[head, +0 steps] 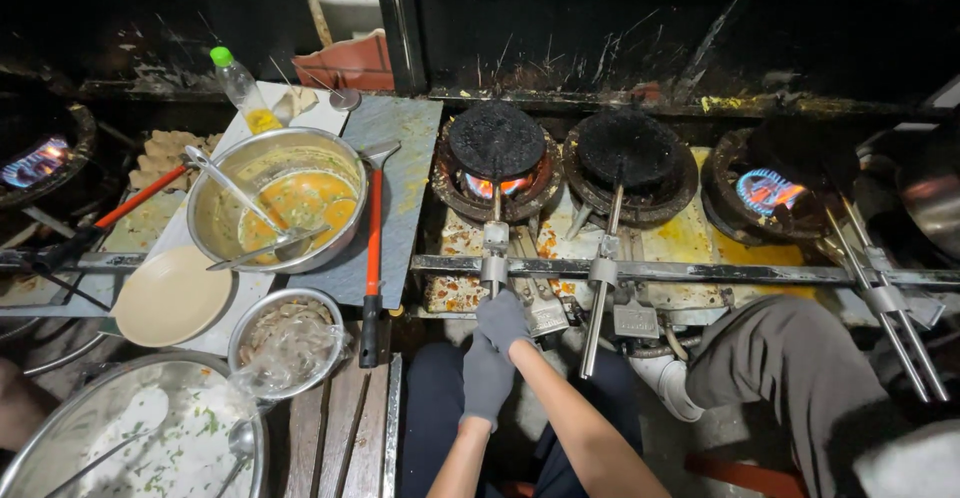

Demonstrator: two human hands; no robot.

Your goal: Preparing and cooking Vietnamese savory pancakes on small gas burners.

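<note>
Where the slate-grey board (405, 173) lies left of the burners, a clear plastic bottle (243, 88) with a green cap and yellow liquid stands at its far corner; a reddish-brown tray (350, 61) sits behind it against the dark wall; no label on either can be made out. Both hands wear grey gloves; the right hand (502, 320) reaches forward with the forearm bare and the fingers curled about the lower end of the metal handle (495, 258) of the left blackened pan (496, 141), which sits over a lit flame; the left hand (487, 378) lies just behind and below it, fingers bent downward, and whether it grips anything cannot be told from this angle. A second blackened pan (628, 150) rests on the middle burner; a blue flame (768, 190) burns on the right one. On the board stands a steel bowl (275, 198) of orange batter with two spoons in it; beside it lies a red-handled spatula (372, 248). Nearer are a beige plate (170, 296), a small steel bowl (288, 338) covered with plastic film, and a large steel basin (130, 438) of pale mixture. A person's grey trouser knee (790, 368) shows at right; the stove surface is stained yellow and sooty.
</note>
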